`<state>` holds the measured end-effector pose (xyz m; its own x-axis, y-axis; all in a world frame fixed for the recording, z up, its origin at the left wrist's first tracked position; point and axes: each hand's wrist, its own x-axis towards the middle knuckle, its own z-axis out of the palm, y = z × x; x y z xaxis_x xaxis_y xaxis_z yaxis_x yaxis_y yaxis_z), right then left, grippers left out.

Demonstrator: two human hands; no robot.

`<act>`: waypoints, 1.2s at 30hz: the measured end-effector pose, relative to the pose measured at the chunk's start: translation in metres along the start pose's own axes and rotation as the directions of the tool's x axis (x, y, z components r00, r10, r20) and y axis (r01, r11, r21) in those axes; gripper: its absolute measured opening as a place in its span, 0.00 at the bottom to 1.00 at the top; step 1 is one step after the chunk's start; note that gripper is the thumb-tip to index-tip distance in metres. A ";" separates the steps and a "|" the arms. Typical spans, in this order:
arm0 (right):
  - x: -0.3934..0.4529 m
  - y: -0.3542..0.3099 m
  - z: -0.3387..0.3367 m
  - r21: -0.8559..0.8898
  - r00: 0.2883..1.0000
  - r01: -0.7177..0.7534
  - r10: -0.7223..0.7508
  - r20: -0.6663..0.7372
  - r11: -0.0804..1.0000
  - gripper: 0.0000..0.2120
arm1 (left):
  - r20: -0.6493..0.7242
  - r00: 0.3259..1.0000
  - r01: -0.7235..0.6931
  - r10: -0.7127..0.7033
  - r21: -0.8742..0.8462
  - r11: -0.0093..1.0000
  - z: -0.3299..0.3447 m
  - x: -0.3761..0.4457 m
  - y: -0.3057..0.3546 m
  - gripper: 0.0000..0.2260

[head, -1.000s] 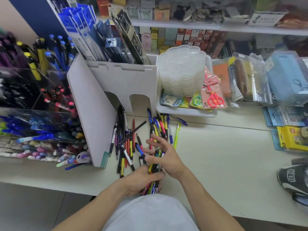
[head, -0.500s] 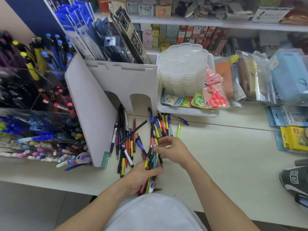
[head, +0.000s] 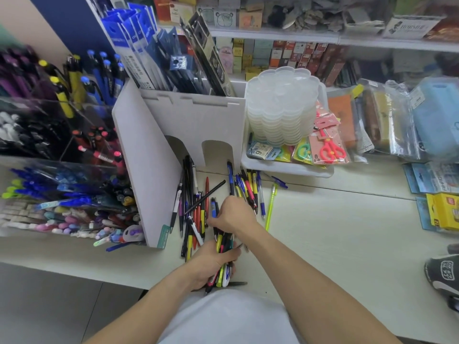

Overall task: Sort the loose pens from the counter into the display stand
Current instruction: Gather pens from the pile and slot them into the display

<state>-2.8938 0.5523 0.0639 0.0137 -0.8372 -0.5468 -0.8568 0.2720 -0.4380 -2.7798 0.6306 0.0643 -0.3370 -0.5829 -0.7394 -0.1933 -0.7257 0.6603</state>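
A bundle of pens (head: pixel 223 259) is gripped by the left hand (head: pixel 211 264) on the counter (head: pixel 335 232), more loose pens (head: pixel 198 207) are pinched by the right hand (head: pixel 233 214), beside the white stand (head: pixel 193 130) and clear pen bins (head: pixel 62 170).

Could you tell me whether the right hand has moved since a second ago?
Yes. The right hand has shifted left over the loose pens, toward the white stand.

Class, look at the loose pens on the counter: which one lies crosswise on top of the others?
The thin black pen: it slants diagonally across the pile of upright-lying pens beside the white display stand.
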 end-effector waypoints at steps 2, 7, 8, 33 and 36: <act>0.003 0.001 -0.004 0.153 0.996 -0.055 0.042 0.083 0.987 0.17 | 0.009 1.000 0.009 -0.009 0.005 1.000 -0.002 -0.002 -0.003 0.10; -0.035 0.024 -0.042 0.630 0.996 -0.074 0.022 0.091 0.773 0.12 | 0.047 0.998 0.036 -0.029 -0.138 0.990 -0.001 -0.011 0.004 0.06; -0.047 0.033 -0.047 0.654 0.993 -0.071 -0.012 0.121 0.753 0.12 | 0.057 0.998 0.041 -0.031 -0.196 0.980 -0.001 -0.013 0.006 0.07; -0.118 0.064 0.001 0.816 0.980 0.184 -0.172 -0.105 0.549 0.26 | 0.301 0.953 0.041 0.032 -0.231 0.972 0.011 -0.047 0.009 0.15; -0.118 0.062 0.016 0.761 0.985 0.168 -0.145 -0.098 0.627 0.20 | 0.281 0.958 0.140 -0.059 -0.280 0.950 0.002 -0.054 -0.005 0.18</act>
<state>-2.9406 0.6755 0.0899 0.0870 -0.9100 -0.4054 -0.1422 0.3914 -0.9092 -2.7625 0.6661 0.1014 -0.5702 -0.4131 -0.7101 0.0275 -0.8734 0.4861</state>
